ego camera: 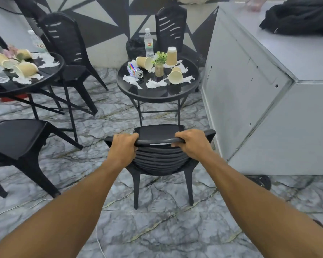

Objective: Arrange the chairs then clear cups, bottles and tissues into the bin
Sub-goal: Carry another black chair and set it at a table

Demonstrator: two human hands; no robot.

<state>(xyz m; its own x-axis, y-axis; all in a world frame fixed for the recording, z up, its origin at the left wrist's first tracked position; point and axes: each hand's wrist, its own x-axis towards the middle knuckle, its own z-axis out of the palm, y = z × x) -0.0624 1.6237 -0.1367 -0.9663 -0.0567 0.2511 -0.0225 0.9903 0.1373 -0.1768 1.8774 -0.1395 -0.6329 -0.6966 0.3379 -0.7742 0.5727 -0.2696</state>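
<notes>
Floor (157, 229): grey marbled tile throughout.
Left table (50, 79): round, black; paper cups (25, 68) tipped on their sides with hollow insides showing, a clear bottle (38, 43) upright behind, crumpled tissue (48, 60) around.
Middle table (157, 96): a can (135, 71) lying down, two tipped cups (144, 62), one upturned cup (171, 56), a standing water bottle (148, 42), scattered tissues (156, 83).
Pot (159, 69): mid-table, holding a small green plant.
Chair (158, 161): black, just before the middle table, backrest toward the camera.
Hands: left hand (123, 146) and right hand (192, 144) each grip the backrest's top rail.
Counter (250, 90): grey, far right, black cloth (302, 17) on top.
</notes>
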